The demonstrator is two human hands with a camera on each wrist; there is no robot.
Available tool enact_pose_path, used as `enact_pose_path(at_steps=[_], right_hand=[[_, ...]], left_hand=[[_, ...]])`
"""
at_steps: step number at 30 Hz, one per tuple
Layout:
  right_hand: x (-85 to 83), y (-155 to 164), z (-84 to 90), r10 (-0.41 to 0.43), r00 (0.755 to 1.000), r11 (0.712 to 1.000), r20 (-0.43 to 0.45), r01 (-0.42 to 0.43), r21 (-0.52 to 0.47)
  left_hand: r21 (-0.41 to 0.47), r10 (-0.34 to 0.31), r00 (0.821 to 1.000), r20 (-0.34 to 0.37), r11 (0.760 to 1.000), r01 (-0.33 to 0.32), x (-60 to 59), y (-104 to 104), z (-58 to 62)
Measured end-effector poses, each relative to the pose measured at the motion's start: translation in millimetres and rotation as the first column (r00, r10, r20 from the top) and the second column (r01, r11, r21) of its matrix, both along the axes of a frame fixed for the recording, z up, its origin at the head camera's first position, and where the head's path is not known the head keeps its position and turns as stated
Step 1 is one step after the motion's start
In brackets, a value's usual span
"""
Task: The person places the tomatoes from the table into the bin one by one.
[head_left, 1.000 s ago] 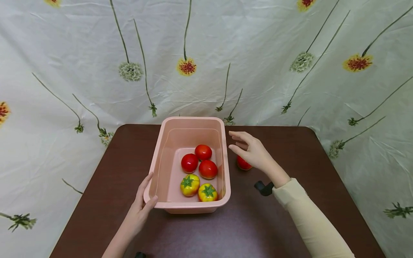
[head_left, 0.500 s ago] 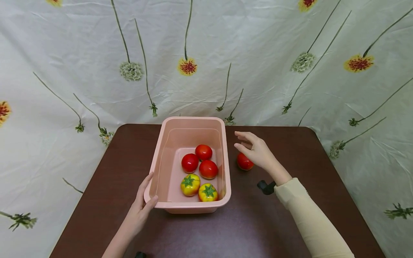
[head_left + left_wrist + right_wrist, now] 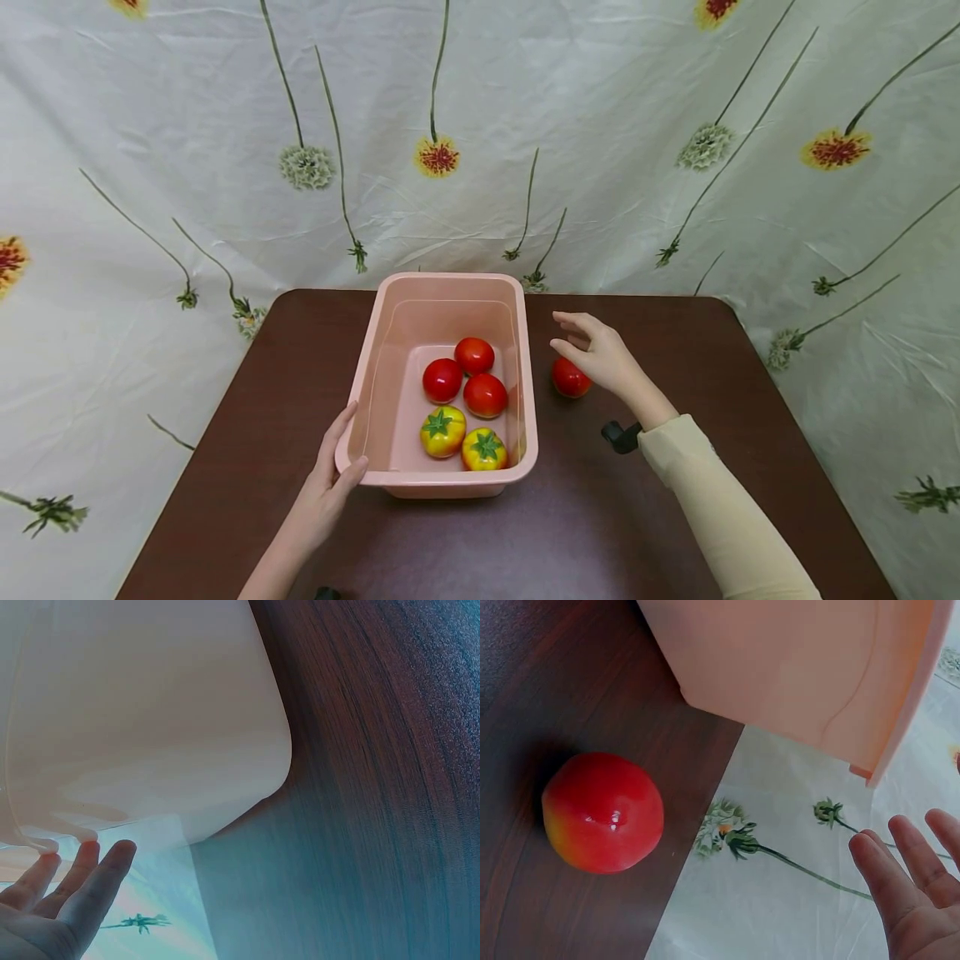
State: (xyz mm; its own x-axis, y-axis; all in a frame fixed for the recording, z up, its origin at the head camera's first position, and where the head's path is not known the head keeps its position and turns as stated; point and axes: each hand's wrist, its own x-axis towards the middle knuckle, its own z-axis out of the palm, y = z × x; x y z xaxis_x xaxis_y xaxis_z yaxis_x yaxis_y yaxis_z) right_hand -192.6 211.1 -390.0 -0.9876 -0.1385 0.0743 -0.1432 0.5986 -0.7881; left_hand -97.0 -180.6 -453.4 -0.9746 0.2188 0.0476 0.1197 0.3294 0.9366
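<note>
A pink plastic bin (image 3: 375,367) stands on the dark wooden table. Three red, glossy tomatoes (image 3: 442,381) lie in it, along with two yellow-and-red ones showing green leafy tops (image 3: 443,432). My left hand (image 3: 330,471) holds the bin's near left corner, fingertips against the outer side wall and thumb at the front rim. Right of the bin, my right hand (image 3: 596,354) hovers with relaxed, spread fingers and nothing in them. Below it on the table sits a single red tomato (image 3: 604,814), yellowish on one side in the right wrist view; the hand partly covers it in the head view.
A white cloth (image 3: 480,108) printed with flowers hangs behind the table's far edge. Black wrist-camera parts (image 3: 621,437) jut out by the right wrist. The table (image 3: 480,550) extends in front of the bin and to both sides.
My right hand has drawn slightly right, away from the bin's rim, uncovering more of the tomato below it. The left hand and the bin have kept their places.
</note>
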Motion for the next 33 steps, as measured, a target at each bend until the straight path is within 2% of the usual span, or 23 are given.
enact_pose_path(at_steps=[11, 20, 26, 33], right_hand=[[-4.8, 0.4, -8.8, -0.016, 0.999, 0.999, 0.048, 0.014, 0.052], [-8.9, 5.3, -19.3, -0.033, 0.997, 0.995, 0.064, 0.027, 0.1], [-10.3, 7.9, -26.6, -0.032, 0.997, 0.989, 0.07, 0.021, 0.145], [-13.3, 8.8, -29.3, -0.042, 0.997, 0.982, 0.07, 0.028, 0.187]], left_hand=[[-0.013, 0.015, 1.0, -0.001, 1.0, -0.015, 2.7, -0.5, -0.2], [0.003, 0.011, 0.999, -0.04, 1.0, -0.011, 3.4, 0.1, -2.5], [0.006, 0.009, 1.0, -0.027, 1.0, -0.009, 4.1, -0.3, -2.2], [0.026, 0.004, 0.998, -0.061, 1.0, -0.003, 3.4, 0.0, -3.0]])
